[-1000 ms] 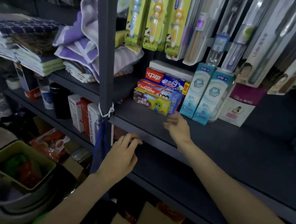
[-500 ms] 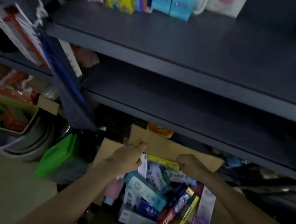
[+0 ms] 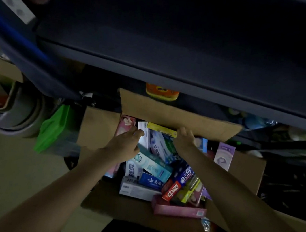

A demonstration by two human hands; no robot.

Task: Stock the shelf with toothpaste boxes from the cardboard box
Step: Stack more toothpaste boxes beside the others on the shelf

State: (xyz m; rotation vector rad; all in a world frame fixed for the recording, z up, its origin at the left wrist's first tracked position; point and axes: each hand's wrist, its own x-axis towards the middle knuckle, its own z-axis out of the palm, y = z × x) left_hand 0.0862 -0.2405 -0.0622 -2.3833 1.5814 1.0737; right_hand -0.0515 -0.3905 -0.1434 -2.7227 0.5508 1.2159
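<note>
Yellow box point(image 3: 162, 130) pinched, right hand point(image 3: 183, 140); left hand point(image 3: 126, 141) curled.

1. You're working in dim light; the shelf point(image 3: 175, 42) above is nearly black.
2. The brightest patch you see is inside the box point(image 3: 177, 114).
3. Your left edge smears with motion blur.
4. Wide-angle bending curves the edges.
</note>
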